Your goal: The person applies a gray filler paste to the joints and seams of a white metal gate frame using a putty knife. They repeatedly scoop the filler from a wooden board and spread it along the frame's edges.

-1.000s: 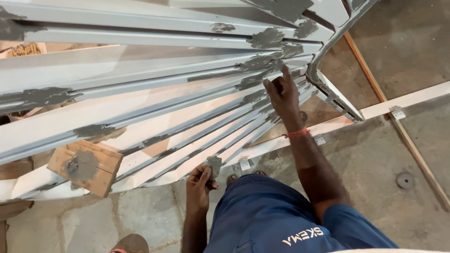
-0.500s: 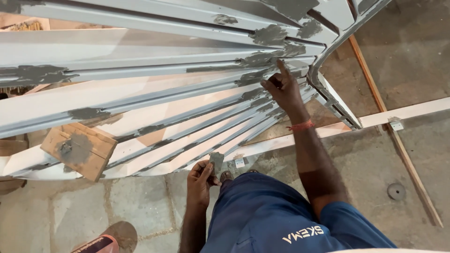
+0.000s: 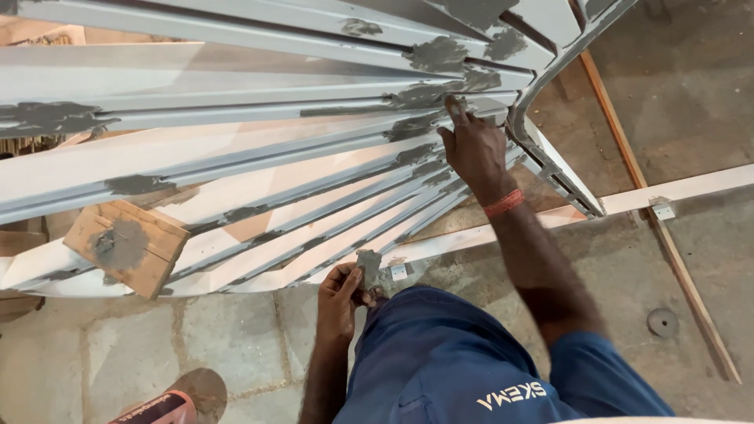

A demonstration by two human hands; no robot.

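My right hand (image 3: 473, 149) presses a grey-smeared fingertip onto the grey gate (image 3: 259, 141) bars; my left hand (image 3: 339, 297), nearer me, pinches a putty scraper (image 3: 368, 269) upright.

Grey-painted metal grille (image 3: 259, 157), putty-patched, small grey putty scraper (image 3: 367, 268)

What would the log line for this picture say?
left hand: holds grey putty lump | right hand: fingertip on grey slat frame | wooden block: putty-smeared
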